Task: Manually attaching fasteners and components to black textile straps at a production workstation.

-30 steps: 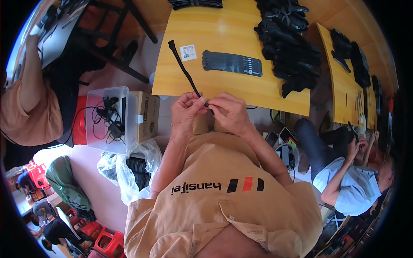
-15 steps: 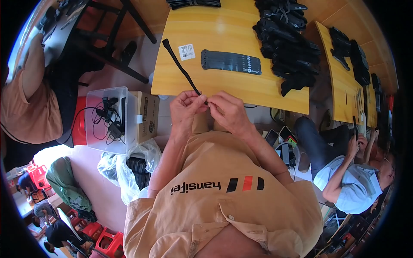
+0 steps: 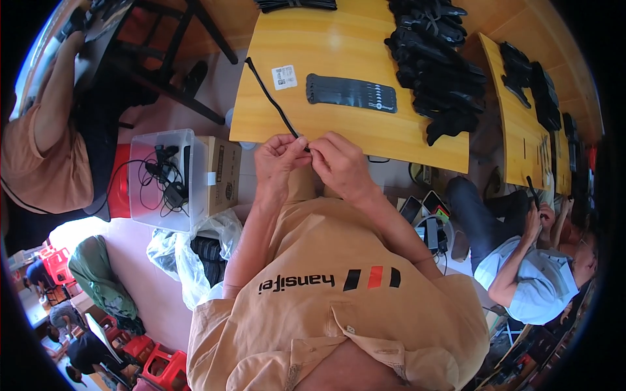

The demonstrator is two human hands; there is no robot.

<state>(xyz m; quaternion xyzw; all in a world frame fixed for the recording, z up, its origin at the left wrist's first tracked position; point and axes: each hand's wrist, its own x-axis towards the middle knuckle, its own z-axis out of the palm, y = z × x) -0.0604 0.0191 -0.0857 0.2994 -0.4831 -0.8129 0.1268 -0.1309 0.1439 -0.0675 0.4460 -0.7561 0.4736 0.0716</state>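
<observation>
My left hand [image 3: 277, 159] pinches the near end of a narrow black strip [image 3: 270, 98], just in front of my body at the table's near edge. The rest of the strip slants up and left over the wooden table [image 3: 365, 36]. My right hand [image 3: 343, 164] is closed on the same end, its fingertips beside the left thumb; the bit between them is mostly hidden. Beyond my hands lie a row of overlapping flat dark packs [image 3: 352, 93] and a white printed label [image 3: 285, 77].
Bundles of black, soft-looking pieces [image 3: 435, 72] are heaped on the table's right side. Left of me stand a clear plastic bin [image 3: 140, 195] with black cables and a cardboard box [image 3: 223, 173]. Co-workers sit on both sides; the one at right [image 3: 528, 280] handles a dark strip.
Both hands have shifted slightly up and left, still gripping the strip's near end. The strip's angle is nearly the same. The co-worker at left has moved an arm.
</observation>
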